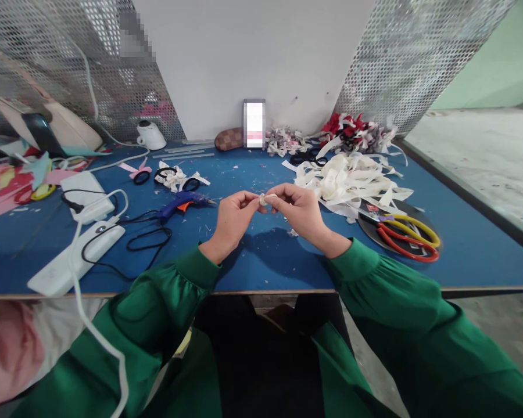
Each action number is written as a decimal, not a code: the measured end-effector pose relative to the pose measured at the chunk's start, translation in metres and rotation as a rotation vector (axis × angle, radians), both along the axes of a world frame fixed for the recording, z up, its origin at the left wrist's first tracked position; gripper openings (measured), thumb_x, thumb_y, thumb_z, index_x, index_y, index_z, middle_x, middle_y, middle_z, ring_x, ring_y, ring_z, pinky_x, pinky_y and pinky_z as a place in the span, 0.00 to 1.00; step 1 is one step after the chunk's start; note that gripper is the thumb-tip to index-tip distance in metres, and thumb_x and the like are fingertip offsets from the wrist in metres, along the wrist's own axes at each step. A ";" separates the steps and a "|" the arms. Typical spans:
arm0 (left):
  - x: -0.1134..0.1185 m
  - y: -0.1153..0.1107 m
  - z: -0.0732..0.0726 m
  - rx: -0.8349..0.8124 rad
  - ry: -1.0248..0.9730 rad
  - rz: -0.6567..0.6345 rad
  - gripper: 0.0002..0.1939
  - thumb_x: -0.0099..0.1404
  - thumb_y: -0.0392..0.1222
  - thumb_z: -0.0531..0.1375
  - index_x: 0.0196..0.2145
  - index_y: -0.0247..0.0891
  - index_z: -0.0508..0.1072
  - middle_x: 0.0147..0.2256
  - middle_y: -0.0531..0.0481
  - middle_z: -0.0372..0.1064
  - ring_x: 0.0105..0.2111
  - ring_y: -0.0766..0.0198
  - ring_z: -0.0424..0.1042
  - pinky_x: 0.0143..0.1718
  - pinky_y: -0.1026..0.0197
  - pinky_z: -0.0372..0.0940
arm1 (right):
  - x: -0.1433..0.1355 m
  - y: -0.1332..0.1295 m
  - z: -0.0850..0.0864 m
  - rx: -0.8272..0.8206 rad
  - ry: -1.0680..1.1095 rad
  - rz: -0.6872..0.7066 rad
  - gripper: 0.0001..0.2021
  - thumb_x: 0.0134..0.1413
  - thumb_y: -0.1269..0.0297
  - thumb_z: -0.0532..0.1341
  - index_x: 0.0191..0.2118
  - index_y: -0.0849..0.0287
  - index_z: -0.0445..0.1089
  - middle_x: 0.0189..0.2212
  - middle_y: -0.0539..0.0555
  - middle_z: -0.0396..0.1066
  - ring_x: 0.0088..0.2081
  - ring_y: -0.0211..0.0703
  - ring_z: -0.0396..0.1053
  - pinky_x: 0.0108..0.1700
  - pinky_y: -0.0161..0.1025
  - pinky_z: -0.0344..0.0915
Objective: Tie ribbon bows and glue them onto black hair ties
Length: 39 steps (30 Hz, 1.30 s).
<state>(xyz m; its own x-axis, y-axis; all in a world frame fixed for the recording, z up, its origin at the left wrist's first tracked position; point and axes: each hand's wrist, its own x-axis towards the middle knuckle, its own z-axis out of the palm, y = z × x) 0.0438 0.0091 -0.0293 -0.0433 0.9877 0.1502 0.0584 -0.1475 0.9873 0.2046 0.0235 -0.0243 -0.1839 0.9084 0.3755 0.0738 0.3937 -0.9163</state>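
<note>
Above the middle of the blue table, my left hand [237, 219] and my right hand [300, 212] meet fingertip to fingertip. Between them they pinch a small cream fabric piece [262, 200], mostly covered by the fingers. A blue glue gun [178, 204] with an orange trigger lies left of my left hand, its nozzle toward that hand. Beyond my right hand is a loose pile of cream fabric strips [348, 177]. Scissors with red and yellow handles [412, 238] rest on a dark round plate [427, 220] to the right.
A lit phone [254, 123] leans on the back panel beside a checkered pouch [229, 140]. White power strips [76, 258] and cables lie left on the table [279, 267]. Bows with black bands [174, 177] lie behind the glue gun. Red and white bows [353, 130] sit back right.
</note>
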 end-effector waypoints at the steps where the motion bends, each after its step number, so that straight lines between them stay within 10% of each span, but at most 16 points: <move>1: 0.000 -0.001 0.001 -0.006 -0.009 -0.017 0.09 0.60 0.45 0.65 0.32 0.36 0.78 0.27 0.49 0.76 0.17 0.74 0.55 0.18 0.66 0.49 | 0.000 0.001 -0.001 0.007 -0.010 -0.016 0.11 0.55 0.56 0.67 0.33 0.60 0.75 0.22 0.49 0.71 0.25 0.35 0.65 0.27 0.34 0.60; 19: -0.002 -0.006 0.002 0.293 0.244 -0.066 0.06 0.65 0.42 0.62 0.34 0.38 0.78 0.30 0.50 0.79 0.30 0.64 0.76 0.36 0.62 0.69 | 0.004 0.010 -0.002 -0.145 0.082 0.060 0.13 0.50 0.57 0.69 0.38 0.59 0.77 0.26 0.50 0.73 0.28 0.36 0.66 0.32 0.37 0.62; 39: -0.006 -0.003 0.007 0.143 0.107 -0.096 0.04 0.65 0.42 0.58 0.33 0.41 0.69 0.26 0.54 0.68 0.21 0.69 0.59 0.23 0.63 0.56 | 0.017 0.015 0.011 -0.072 0.049 -0.073 0.10 0.56 0.56 0.65 0.33 0.59 0.72 0.22 0.50 0.73 0.26 0.37 0.69 0.30 0.37 0.61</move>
